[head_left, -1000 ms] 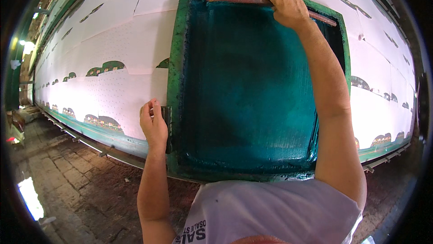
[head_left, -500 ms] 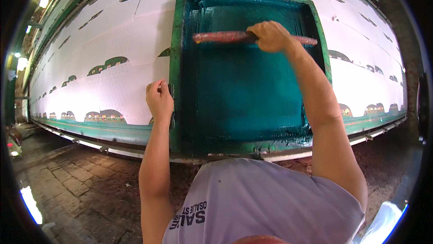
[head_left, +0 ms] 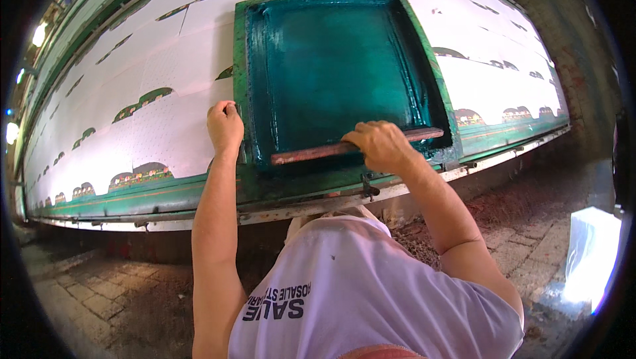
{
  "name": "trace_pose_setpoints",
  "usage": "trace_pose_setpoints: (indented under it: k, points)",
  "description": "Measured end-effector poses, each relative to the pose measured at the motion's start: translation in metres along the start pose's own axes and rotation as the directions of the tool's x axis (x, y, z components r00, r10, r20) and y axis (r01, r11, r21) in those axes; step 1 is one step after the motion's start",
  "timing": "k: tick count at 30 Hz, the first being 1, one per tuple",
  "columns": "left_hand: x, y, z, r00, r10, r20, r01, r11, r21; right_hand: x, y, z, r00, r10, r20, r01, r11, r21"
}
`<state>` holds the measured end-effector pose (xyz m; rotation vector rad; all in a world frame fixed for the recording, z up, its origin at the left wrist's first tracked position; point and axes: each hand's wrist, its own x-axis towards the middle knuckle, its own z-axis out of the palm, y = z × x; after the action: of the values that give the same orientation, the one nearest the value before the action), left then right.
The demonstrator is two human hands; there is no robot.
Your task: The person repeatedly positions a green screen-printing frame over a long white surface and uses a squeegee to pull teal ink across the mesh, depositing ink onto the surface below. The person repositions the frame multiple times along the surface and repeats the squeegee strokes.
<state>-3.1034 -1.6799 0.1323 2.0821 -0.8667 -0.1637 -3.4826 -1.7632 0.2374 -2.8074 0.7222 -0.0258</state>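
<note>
Right hand (head_left: 381, 147): we are gripping a reddish bar (head_left: 308, 154) around its middle. Bar: sitting crosswise at the near end of a green frame (head_left: 240, 60); we are judging the paint-coated stretch (head_left: 331, 67) beyond it done, a near strip remaining. Left hand (head_left: 225, 127): curling beside the frame; what it is holding, we cannot tell.

Red bar (head_left: 310, 154) probably wood; teal coating (head_left: 331, 74) glossy.
</note>
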Motion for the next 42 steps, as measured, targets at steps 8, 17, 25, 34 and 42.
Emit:
trace_pose_setpoints:
  k: [8, 17, 25, 34, 42]
  points:
    - [0.005, -0.027, 0.001, 0.996, 0.078, -0.039, -0.075, 0.994, 0.077, -0.040, -0.022, 0.025, 0.987, -0.113, -0.118, 0.115, 0.993, 0.009]
    - [0.009, -0.021, 0.009, 0.996, 0.088, -0.008, -0.085, 0.980, 0.181, -0.095, 0.088, -0.026, 0.907, -0.134, -0.400, 0.165, 0.985, 0.044]
    - [0.006, -0.038, -0.002, 0.987, 0.037, -0.155, 0.030, 0.912, 0.410, -0.172, 0.349, -0.080, 0.790, 0.414, -0.452, -0.484, 0.874, -0.046]
    - [-0.006, 0.001, -0.001, 0.972, -0.036, -0.233, 0.190, 0.705, 0.683, -0.180, 0.555, -0.110, 0.677, 0.673, -0.299, -0.723, 0.683, -0.100]
    - [-0.008, 0.007, 0.003, 0.967, -0.064, -0.246, 0.225, 0.659, 0.717, -0.128, 0.650, -0.116, 0.703, 0.687, -0.187, -0.711, 0.685, -0.156]
